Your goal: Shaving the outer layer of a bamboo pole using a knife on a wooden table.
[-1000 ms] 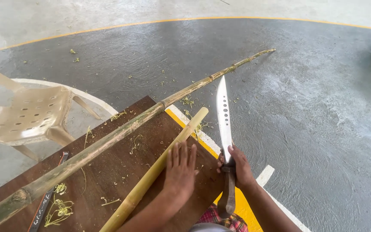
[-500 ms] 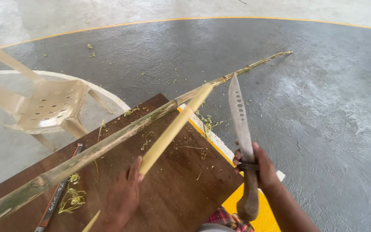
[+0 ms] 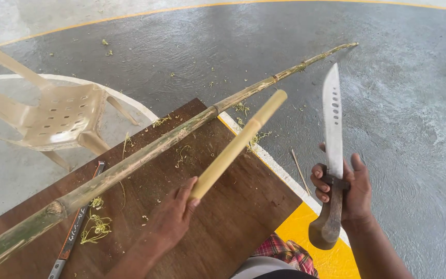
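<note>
Looking down from my head camera, I am gripping a short, peeled yellow bamboo stick in my left hand, fingers wrapped tight around its lower end, and the stick is slanting up and away from me above the brown wooden board. My right hand is closing around the wooden handle of a long machete, and I am holding it upright with the blade pointing away, well apart from the stick. A long green bamboo pole is lying diagonally across the board, its thin tip reaching out over the grey concrete floor; the stick is hovering just beside it, and I cannot tell whether they are touching. Green shavings are lying scattered on the board and floor. What seems to be a small saw is resting on the board under the pole. An overturned beige plastic chair is lying to the left.
</note>
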